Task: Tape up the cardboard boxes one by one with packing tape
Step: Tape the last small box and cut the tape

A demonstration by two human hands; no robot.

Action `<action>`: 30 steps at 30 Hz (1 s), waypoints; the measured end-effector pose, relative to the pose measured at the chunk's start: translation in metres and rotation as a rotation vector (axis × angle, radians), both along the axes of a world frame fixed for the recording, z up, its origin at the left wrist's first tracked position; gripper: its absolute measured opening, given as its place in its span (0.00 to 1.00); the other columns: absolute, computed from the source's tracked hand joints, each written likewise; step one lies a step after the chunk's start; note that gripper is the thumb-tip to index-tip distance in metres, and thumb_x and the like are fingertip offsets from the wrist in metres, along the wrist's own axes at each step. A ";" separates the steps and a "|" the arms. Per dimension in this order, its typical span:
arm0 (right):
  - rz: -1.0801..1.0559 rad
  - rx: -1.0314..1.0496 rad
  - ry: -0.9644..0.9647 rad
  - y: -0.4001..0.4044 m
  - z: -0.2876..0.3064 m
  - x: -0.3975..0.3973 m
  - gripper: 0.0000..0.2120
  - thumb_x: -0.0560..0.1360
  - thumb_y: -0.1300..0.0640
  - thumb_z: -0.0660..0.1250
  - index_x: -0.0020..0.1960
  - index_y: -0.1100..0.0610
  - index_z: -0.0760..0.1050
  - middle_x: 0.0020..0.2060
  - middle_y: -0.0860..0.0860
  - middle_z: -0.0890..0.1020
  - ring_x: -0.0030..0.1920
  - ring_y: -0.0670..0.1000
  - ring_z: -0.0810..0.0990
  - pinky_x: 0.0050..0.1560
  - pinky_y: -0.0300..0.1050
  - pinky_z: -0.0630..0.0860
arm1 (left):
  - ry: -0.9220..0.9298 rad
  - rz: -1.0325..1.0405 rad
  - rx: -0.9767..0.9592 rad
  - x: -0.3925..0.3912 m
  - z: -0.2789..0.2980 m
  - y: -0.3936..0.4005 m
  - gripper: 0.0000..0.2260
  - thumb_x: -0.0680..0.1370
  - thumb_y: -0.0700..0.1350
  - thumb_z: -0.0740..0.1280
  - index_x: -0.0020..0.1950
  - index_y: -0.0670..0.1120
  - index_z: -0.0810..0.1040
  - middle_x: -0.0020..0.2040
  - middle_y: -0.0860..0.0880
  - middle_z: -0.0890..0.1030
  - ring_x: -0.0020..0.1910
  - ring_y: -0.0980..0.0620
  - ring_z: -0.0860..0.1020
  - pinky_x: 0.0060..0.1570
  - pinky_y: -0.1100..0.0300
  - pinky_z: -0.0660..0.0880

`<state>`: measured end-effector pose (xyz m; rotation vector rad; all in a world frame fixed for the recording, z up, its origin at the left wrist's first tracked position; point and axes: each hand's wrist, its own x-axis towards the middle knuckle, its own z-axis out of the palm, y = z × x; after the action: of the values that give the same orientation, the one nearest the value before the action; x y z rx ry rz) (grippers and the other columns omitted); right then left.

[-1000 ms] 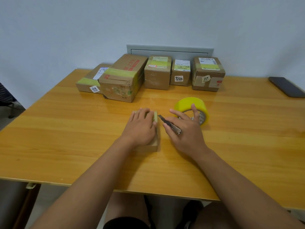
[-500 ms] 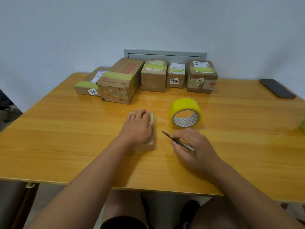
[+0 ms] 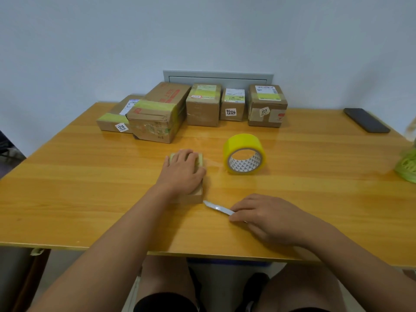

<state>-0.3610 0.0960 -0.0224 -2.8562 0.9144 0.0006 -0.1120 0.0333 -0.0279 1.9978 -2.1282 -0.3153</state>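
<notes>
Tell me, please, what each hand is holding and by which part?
The right hand grips a knife by its handle, blade pointing toward the small box. The left hand rests flat on that box's top.

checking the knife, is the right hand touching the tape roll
No, the right hand holds the knife near the table's front edge, apart from the tape roll.

Small box (image 3: 198, 194) mostly covered by the left hand (image 3: 183, 171), knife handle (image 3: 219, 208) hidden under the right hand (image 3: 267, 216), green object (image 3: 407, 165) cut off at table's right edge, box labels too small to read
</notes>
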 end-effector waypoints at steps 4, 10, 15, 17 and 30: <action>-0.021 -0.040 0.065 0.004 0.003 0.006 0.15 0.84 0.51 0.54 0.68 0.46 0.70 0.67 0.44 0.72 0.64 0.50 0.70 0.57 0.48 0.75 | 0.008 0.002 -0.010 0.001 -0.001 -0.002 0.25 0.82 0.57 0.54 0.77 0.50 0.61 0.77 0.51 0.59 0.77 0.49 0.56 0.76 0.43 0.50; -0.075 -0.063 0.130 0.011 0.009 0.005 0.18 0.84 0.53 0.51 0.73 0.44 0.63 0.67 0.42 0.72 0.62 0.49 0.70 0.55 0.48 0.74 | 0.017 0.007 -0.028 0.001 -0.002 -0.003 0.25 0.81 0.58 0.55 0.76 0.51 0.61 0.77 0.52 0.60 0.76 0.49 0.57 0.76 0.43 0.51; -0.112 -0.106 0.153 0.004 0.018 0.007 0.17 0.83 0.52 0.54 0.69 0.48 0.71 0.64 0.45 0.72 0.60 0.49 0.71 0.54 0.45 0.73 | 0.000 0.001 -0.023 0.002 -0.002 -0.004 0.25 0.81 0.59 0.55 0.76 0.51 0.61 0.77 0.52 0.59 0.76 0.49 0.57 0.75 0.42 0.52; -0.090 -0.201 0.019 -0.005 0.023 0.012 0.15 0.79 0.54 0.59 0.62 0.52 0.78 0.57 0.48 0.78 0.56 0.51 0.76 0.53 0.45 0.75 | 0.003 0.012 -0.005 0.002 -0.001 -0.004 0.26 0.81 0.60 0.56 0.76 0.52 0.61 0.76 0.53 0.59 0.76 0.50 0.57 0.73 0.40 0.56; -0.416 -0.679 -0.100 -0.081 -0.005 0.063 0.09 0.72 0.56 0.72 0.51 0.56 0.83 0.59 0.53 0.82 0.67 0.57 0.75 0.68 0.61 0.67 | 0.037 -0.012 -0.038 0.018 0.003 0.000 0.28 0.78 0.60 0.63 0.75 0.53 0.64 0.76 0.55 0.61 0.74 0.53 0.59 0.65 0.50 0.69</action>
<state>-0.2977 0.0150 -0.0270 -3.1080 1.7423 -0.5976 -0.0944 0.0330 -0.0244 1.9442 -2.1089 -0.3093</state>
